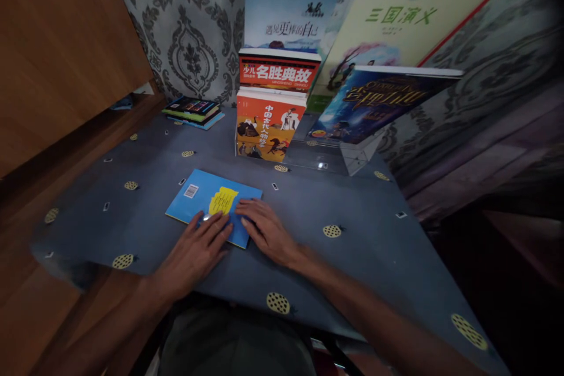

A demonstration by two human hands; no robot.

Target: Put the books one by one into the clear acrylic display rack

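Observation:
A thin blue book (180, 207) lies flat on the table, with a barcode and a yellow text patch on its upward cover. My left hand (200, 249) rests on its near edge, fingers stretched out over the cover. On the right part of the same book lies my right hand (267, 229), its fingers extended and flat. Neither hand grips anything. Part of the cover is hidden beneath the fingers.
Behind the book, a clear acrylic stand (356, 158) holds several upright books, among them an orange book (271, 123) and a dark blue book (370, 106). A small stack of books (194, 110) lies at the back left. The patterned tablecloth (343, 270) covers the table.

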